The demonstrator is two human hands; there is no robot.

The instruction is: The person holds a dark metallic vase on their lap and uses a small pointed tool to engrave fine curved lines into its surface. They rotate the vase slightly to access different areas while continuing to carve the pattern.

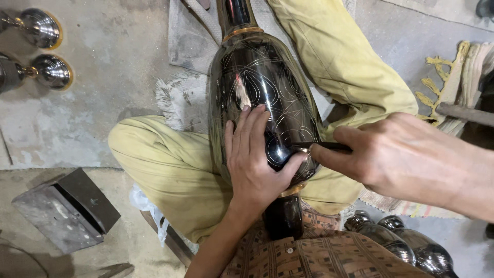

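Vase: I see the dark vase [262,87] lying across the lap.
Left hand: my left hand [254,159] lies open, flat on the vase.
Right hand: my right hand [391,152] pinches a tool [321,146], tip against the vase.

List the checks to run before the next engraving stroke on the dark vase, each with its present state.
1. Vase rests across the lap: ok.
2. Left hand lies flat on the vase body, steadying it: ok.
3. Right hand grips the engraving tool: ok.
4. Tool tip meets the vase surface: cannot tell, the left thumb hides it.
5. Left fingers sit away from the tool: ok, but the thumb lies close.
6. Engraved lines visible to follow: ok.
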